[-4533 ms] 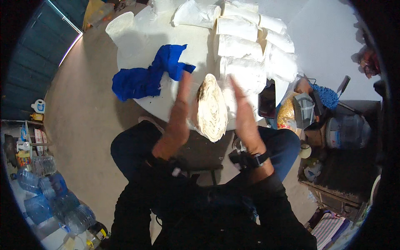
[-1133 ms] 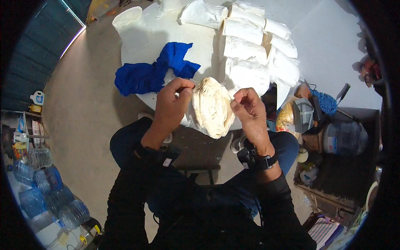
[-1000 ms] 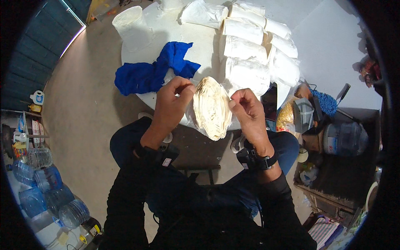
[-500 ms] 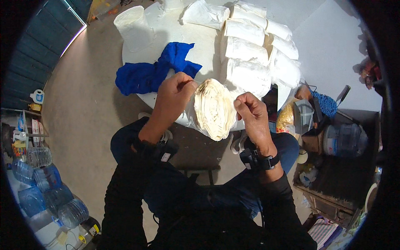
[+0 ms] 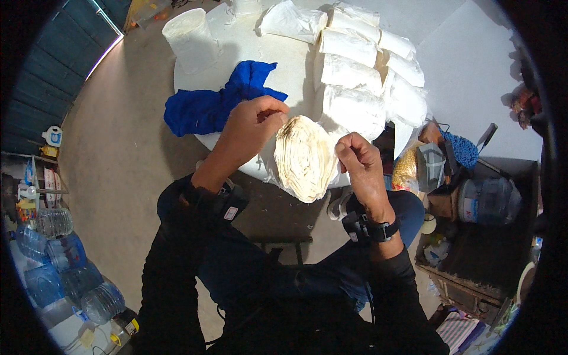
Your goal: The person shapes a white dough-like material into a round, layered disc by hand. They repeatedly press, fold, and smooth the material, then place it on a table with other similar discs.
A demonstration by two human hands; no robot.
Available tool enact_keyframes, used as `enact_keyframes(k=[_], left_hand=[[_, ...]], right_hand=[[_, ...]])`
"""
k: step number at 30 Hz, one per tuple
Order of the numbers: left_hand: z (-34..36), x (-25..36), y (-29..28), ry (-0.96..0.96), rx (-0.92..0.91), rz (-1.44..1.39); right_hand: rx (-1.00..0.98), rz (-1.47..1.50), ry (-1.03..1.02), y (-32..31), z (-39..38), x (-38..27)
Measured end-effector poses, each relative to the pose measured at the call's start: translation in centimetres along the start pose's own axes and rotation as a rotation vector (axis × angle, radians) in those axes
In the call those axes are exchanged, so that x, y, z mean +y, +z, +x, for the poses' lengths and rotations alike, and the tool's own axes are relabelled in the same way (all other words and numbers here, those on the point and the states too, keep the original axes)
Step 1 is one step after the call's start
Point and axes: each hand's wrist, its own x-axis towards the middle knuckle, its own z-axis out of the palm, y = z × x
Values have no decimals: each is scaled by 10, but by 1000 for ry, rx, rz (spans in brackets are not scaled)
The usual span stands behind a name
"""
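Several large plastic bottles [image 5: 74,260] crowd the near left, with a white jug [image 5: 53,136] farther off on that side. Rightward, at the far left of a round white table [image 5: 281,68], stands a white cylindrical container [image 5: 190,38], and nearer lies a crumpled blue cloth [image 5: 198,111]. Just beside the cloth is the left hand [image 5: 251,127], fingers curled in and thumb near the fingertips, close to the far left side of a cream-coloured layered bundle [image 5: 305,157]. The bundle sits at the table's near edge, between the two hands, its wavy folds facing up and thin clear film [image 5: 271,168] along its left side. The right hand [image 5: 361,163], apart from the left, has its thumb and forefinger close together at the bundle's right edge. Whether either hand is pinching film cannot be told. Beyond it, white wrapped bundles [image 5: 352,106] lie in two rows on the table's right. Farther right come a bag of yellow grains [image 5: 406,170], a blue tufted mop head [image 5: 461,147] and a big clear water bottle [image 5: 488,201].
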Motion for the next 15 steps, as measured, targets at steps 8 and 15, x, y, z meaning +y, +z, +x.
enact_keyframes(k=[8, 15], left_hand=[[10, 8, -8, -103, -151, 98], [17, 1, -7, 5, -282, 5]], right_hand=[[43, -13, -23, 1, 1, -1], [29, -14, -18, 1, 2, 3]])
